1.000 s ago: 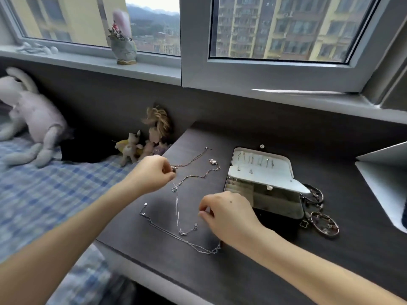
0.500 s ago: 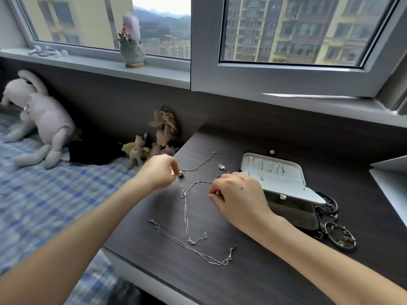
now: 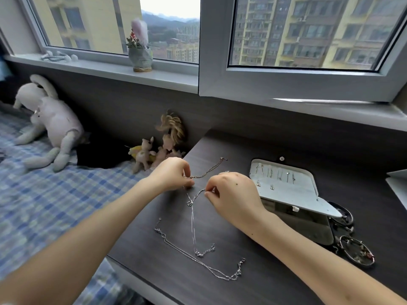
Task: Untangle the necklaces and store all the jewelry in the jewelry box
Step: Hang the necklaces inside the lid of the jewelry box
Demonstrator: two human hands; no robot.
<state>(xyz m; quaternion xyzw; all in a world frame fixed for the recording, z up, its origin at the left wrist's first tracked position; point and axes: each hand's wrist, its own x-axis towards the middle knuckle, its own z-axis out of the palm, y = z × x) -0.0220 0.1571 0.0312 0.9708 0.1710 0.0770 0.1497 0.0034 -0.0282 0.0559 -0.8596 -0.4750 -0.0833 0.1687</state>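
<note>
Head view: I'm looking down at a dark wood-grain counter [image 3: 141, 245] under a window. My left grip [image 3: 171, 172] is closed to a pinch, with thumb and fingertips nipping a fine silver necklace [image 3: 193, 227] near the counter's left edge. The end of a rose-gold chain [image 3: 209, 171] meets those same fingertips. I cannot tell whether it is pinched too. From there it trails away toward the wall.

My right grip [image 3: 233, 194] is also curled to a pinch, holding the same silver necklace just beside the left. The two held strands slope down to a small knot between the grips. From that knot a long double strand drops toward me and lies on the counter.

A second silver necklace [image 3: 198, 258] lies loose nearer the front edge, crossing under that strand. The jewelry box [image 3: 308, 225] sits open just right of my right grip, its pale lid [image 3: 286, 190] raised with small earrings [image 3: 273, 172] pinned inside. Bangles [image 3: 356, 253] lie against the box's right side.

To the left are a bed [image 3: 55, 194] in blue plaid, a plush rabbit [image 3: 52, 124] and small toys [image 3: 145, 155].
</note>
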